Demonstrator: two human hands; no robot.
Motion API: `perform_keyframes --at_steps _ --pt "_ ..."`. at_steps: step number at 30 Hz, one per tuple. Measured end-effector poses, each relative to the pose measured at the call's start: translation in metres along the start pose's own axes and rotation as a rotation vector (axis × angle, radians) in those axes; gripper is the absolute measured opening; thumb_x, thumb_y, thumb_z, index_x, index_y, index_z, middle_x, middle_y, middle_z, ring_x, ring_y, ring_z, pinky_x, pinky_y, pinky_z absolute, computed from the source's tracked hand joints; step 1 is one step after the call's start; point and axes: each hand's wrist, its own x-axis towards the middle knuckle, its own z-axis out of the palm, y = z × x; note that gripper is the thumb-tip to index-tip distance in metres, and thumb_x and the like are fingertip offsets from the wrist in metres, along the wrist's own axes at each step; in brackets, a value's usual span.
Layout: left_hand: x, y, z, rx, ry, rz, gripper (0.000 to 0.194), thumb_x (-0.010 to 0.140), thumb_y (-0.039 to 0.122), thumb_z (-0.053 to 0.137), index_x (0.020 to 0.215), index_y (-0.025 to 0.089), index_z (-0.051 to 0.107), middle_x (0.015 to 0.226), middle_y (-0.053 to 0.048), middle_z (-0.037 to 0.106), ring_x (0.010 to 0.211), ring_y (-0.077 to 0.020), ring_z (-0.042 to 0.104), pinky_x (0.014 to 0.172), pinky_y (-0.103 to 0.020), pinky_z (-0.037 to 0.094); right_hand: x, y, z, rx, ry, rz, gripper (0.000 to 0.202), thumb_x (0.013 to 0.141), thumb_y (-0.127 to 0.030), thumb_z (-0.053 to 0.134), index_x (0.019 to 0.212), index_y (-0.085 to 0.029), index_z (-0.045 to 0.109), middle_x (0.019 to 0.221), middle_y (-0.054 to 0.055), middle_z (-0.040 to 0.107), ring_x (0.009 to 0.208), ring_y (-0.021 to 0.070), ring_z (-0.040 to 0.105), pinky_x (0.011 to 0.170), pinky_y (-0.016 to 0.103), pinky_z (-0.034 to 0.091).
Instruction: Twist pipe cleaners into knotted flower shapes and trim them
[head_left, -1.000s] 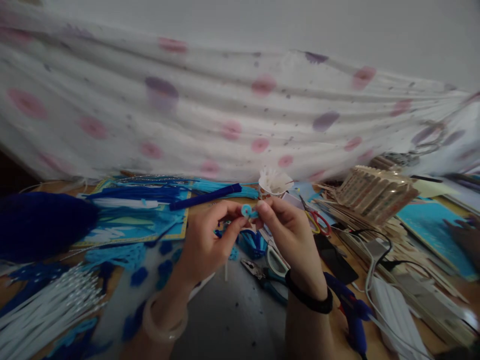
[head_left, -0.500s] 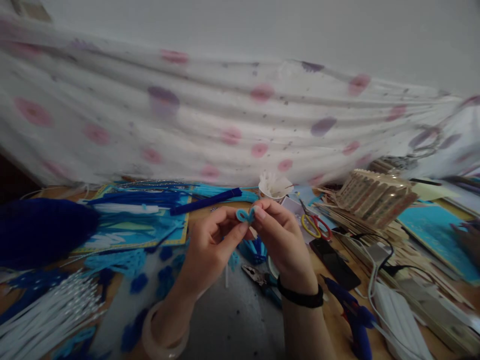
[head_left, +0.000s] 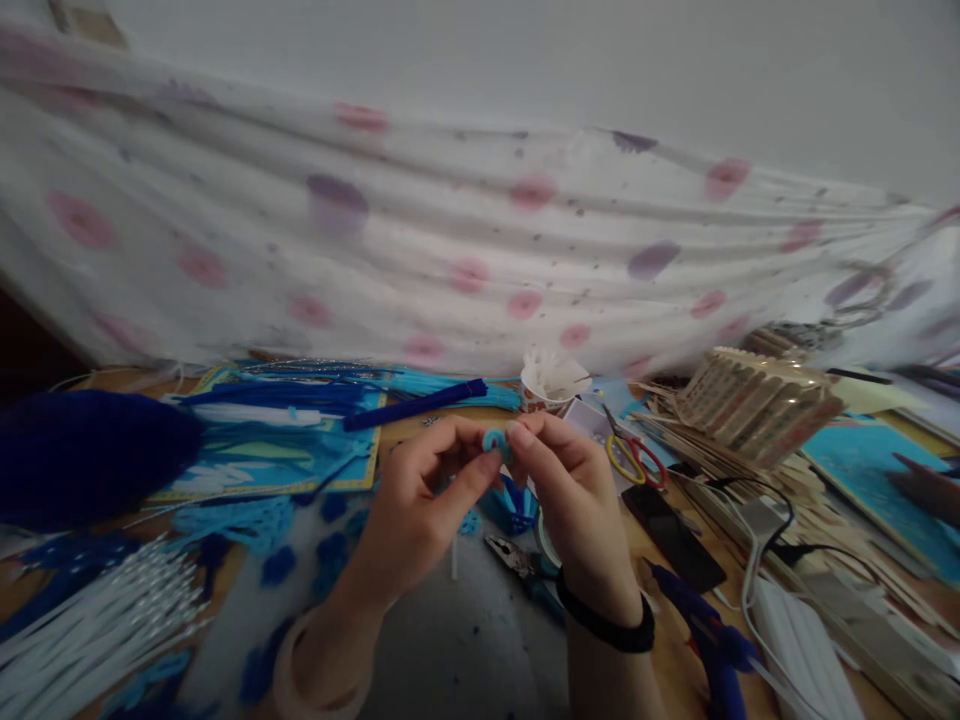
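Between my two hands is a small light-blue pipe cleaner point(head_left: 495, 442), curled into loops. My left hand point(head_left: 427, 495) pinches it between thumb and forefinger from the left. From the right, my right hand point(head_left: 574, 490) grips its other side with thumb and fingertips. Fingers cover part of the loops. Just below the hands lie a bundle of blue pipe cleaners point(head_left: 517, 503) and a pair of pliers point(head_left: 525, 568) on the grey mat point(head_left: 442, 650).
Blue and white pipe cleaners point(head_left: 112, 620) lie at left beside a dark blue fluffy bundle point(head_left: 90, 460). On the right are scissors point(head_left: 634, 458), a phone point(head_left: 675, 540), a glue gun point(head_left: 705, 630) and cables. Another person's hand point(head_left: 930, 485) rests over a blue sheet point(head_left: 847, 450).
The blue pipe cleaner has turned between my fingers; two loops showed before, now mostly one. The other person's hand at far right reaches further into view.
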Motion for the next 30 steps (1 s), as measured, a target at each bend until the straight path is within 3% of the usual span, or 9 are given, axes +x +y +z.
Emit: perform_keyframes --at_steps 6,10,14,18,23,30 --pt "0.0 -0.004 0.002 0.112 0.064 0.11 0.014 0.094 0.03 0.064 0.092 0.019 0.073 0.078 0.0 0.072 0.072 -0.0119 0.065 0.069 -0.021 0.051 0.0 0.0 0.005 0.233 0.011 0.087 0.033 0.086 -0.045 0.075 0.069 -0.019 0.066 0.059 -0.004 0.053 0.056 0.0101 0.043 0.055 0.023 0.035" --pt "0.001 -0.003 0.003 0.073 0.039 0.053 0.014 0.094 0.028 0.063 0.088 0.019 0.071 0.07 0.002 0.067 0.066 -0.0103 0.062 0.063 -0.019 0.049 0.004 0.001 0.005 0.44 -0.062 0.228 0.035 0.074 -0.045 0.086 0.064 -0.018 0.067 0.057 -0.004 0.051 0.054 0.01 0.045 0.055 0.022 0.039" --pt "0.004 -0.002 0.006 0.042 0.039 0.022 0.018 0.094 0.027 0.061 0.081 0.018 0.068 0.063 0.003 0.06 0.059 -0.0093 0.056 0.057 -0.018 0.046 0.006 0.004 0.005 0.503 -0.067 0.278 0.032 0.071 -0.044 0.089 0.068 -0.019 0.07 0.061 -0.003 0.054 0.057 0.0109 0.048 0.056 0.022 0.042" --pt "0.002 -0.001 0.008 0.053 0.103 0.036 0.019 0.093 0.026 0.061 0.076 0.018 0.064 0.062 0.003 0.059 0.058 -0.0089 0.054 0.056 -0.018 0.045 0.005 0.005 0.004 0.47 -0.106 0.255 0.032 0.074 -0.044 0.086 0.067 -0.018 0.068 0.059 -0.004 0.049 0.057 0.0107 0.045 0.055 0.022 0.038" --pt "0.001 -0.004 0.007 -0.001 0.085 0.019 0.017 0.093 0.03 0.064 0.081 0.018 0.068 0.063 0.003 0.062 0.058 -0.0087 0.056 0.058 -0.018 0.047 0.008 0.008 -0.004 0.412 -0.148 0.224 0.033 0.082 -0.047 0.08 0.069 -0.019 0.067 0.058 -0.005 0.048 0.056 0.0112 0.042 0.056 0.024 0.037" --pt "0.01 -0.008 0.007 -0.054 0.154 -0.065 0.016 0.085 0.033 0.074 0.082 0.018 0.073 0.065 0.001 0.07 0.059 -0.0099 0.063 0.058 -0.017 0.051 0.01 0.008 -0.008 0.096 -0.001 0.04 0.026 0.089 -0.045 0.072 0.081 -0.021 0.068 0.071 -0.003 0.06 0.066 0.0117 0.055 0.063 0.023 0.045"
